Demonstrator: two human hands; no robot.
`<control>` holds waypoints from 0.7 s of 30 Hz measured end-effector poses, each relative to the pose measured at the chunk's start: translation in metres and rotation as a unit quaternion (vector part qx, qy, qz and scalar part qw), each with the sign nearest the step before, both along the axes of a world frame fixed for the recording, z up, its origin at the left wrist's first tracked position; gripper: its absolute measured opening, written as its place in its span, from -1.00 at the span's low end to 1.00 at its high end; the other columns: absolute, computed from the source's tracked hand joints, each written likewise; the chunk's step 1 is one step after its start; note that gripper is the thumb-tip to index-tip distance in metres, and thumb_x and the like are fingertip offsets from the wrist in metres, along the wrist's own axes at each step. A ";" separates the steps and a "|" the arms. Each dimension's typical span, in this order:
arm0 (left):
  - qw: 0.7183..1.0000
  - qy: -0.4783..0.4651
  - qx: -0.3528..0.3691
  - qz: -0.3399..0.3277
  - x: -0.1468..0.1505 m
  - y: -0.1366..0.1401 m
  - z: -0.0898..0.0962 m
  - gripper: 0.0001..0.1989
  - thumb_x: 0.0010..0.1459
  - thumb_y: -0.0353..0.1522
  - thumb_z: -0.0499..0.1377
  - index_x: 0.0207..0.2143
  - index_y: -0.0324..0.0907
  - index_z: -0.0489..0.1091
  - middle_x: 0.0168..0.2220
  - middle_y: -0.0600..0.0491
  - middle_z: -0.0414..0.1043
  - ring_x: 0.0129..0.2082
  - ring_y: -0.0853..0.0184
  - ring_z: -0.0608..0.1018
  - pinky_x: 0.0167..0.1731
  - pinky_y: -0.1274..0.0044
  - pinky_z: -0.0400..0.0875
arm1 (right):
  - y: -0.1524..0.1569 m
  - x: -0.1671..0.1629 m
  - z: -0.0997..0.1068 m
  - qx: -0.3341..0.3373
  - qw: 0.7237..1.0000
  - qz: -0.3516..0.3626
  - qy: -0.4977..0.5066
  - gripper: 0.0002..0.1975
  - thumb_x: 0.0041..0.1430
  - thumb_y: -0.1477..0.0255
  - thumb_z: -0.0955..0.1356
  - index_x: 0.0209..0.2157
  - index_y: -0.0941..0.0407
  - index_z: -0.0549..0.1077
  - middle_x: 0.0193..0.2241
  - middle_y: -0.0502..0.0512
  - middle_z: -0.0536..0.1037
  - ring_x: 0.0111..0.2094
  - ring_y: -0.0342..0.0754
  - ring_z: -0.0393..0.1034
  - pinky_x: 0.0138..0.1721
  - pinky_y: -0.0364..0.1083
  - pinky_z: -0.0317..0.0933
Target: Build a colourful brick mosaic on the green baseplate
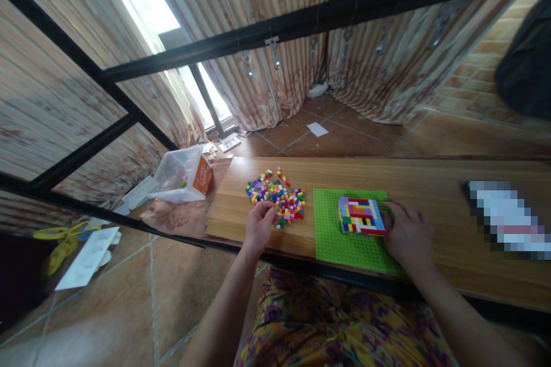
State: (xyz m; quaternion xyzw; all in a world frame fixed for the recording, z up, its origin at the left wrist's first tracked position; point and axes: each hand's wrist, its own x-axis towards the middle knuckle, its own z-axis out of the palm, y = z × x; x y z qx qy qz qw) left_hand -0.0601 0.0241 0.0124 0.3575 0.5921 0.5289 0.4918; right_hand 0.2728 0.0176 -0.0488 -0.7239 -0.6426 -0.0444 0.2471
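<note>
A loose pile of small multicoloured toy building bricks [275, 192] lies on the wooden table. At the pile's near edge is my left hand [259, 222], its thumb and forefinger pinched together; whatever sits between the fingertips is too small to make out. To the right lies a green studded baseplate [329, 235]. On it stands a low rectangular block of toy bricks [360, 217] in red, yellow, white, blue and purple rows. My right hand [408, 235] curls over the baseplate's right side, with bent fingers against the block's right edge. Its fingertips are partly hidden.
A clear plastic box [178, 175] with an orange label stands beyond the table's left end. Black metal bars [301, 22] cross above the far side. A blurred-out rectangular object [510, 218] lies on the table [447, 183] at right.
</note>
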 end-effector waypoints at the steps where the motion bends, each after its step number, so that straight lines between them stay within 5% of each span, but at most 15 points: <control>1: 1.000 -0.024 -0.006 -0.004 0.004 -0.002 0.004 -0.71 -0.09 -0.26 0.33 -0.32 -0.21 0.40 -0.44 0.13 0.50 -0.51 0.47 0.51 -0.40 0.59 0.41 | 0.000 0.000 0.000 -0.001 1.000 0.002 0.003 -0.65 0.26 0.36 0.21 -0.02 0.13 0.49 -0.01 0.27 0.50 -0.05 0.17 0.32 -0.11 0.11 0.18; 8: 0.993 -0.076 -0.035 -0.080 0.037 -0.025 0.017 -0.62 -0.14 -0.24 0.39 -0.27 -0.23 0.45 -0.44 0.09 0.52 -0.49 0.47 0.50 -0.39 0.59 0.41 | 0.004 0.004 0.005 0.027 0.994 0.003 0.110 -0.67 0.24 0.33 0.22 -0.15 0.14 0.54 -0.11 0.27 0.56 -0.09 0.13 0.40 -0.06 0.11 0.25; 13: 0.981 -0.107 -0.046 -0.154 0.061 -0.042 0.019 -0.63 -0.17 -0.25 0.43 -0.35 -0.22 0.42 -0.48 0.15 0.46 -0.49 0.46 0.49 -0.38 0.58 0.43 | -0.014 -0.008 0.046 0.049 0.958 -0.003 0.284 -0.64 0.23 0.18 0.26 -0.20 0.13 0.56 -0.25 0.20 0.61 -0.29 0.03 0.47 -0.22 -0.01 0.33; 17: 0.969 -0.125 -0.039 -0.210 0.077 -0.051 0.025 -0.66 -0.14 -0.23 0.43 -0.38 -0.21 0.43 -0.50 0.14 0.45 -0.50 0.47 0.46 -0.40 0.60 0.40 | -0.047 -0.049 0.081 -0.043 0.920 0.112 0.372 -0.66 0.20 0.12 0.32 -0.20 0.06 0.57 -0.21 0.13 0.62 -0.22 0.00 0.48 -0.16 -0.04 0.34; 21: 0.964 -0.121 -0.009 -0.235 0.089 -0.055 0.032 -0.74 -0.10 -0.26 0.40 -0.38 -0.20 0.48 -0.45 0.10 0.48 -0.46 0.44 0.46 -0.37 0.59 0.38 | -0.071 -0.082 0.091 -0.110 0.872 0.159 0.449 -0.68 0.18 0.12 0.35 -0.23 0.05 0.59 -0.24 0.11 0.62 -0.19 0.02 0.48 -0.17 -0.05 0.34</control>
